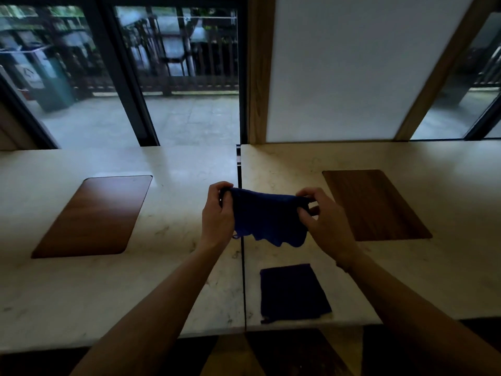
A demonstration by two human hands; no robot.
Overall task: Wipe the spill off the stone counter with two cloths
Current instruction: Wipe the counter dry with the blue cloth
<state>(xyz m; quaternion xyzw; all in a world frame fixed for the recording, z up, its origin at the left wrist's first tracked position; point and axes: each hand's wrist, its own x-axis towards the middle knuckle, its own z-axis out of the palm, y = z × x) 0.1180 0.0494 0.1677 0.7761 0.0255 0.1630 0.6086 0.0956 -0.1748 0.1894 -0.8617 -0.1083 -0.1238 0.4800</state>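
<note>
A dark blue cloth [267,218] hangs stretched in the air above the pale stone counter [176,280]. My left hand [218,213] pinches its upper left corner and my right hand [321,215] pinches its upper right corner. Its lower edge dangles wavy just above the counter. A second dark blue cloth [291,291] lies folded flat on the counter near the front edge, below the held one. No spill stands out on the stone in this dim light.
A thin dark divider [242,267] runs front to back through the counter's middle. A wooden inlay [95,215] sits on the left half, another wooden inlay [375,204] on the right. Windows and a white panel [352,69] stand behind the counter.
</note>
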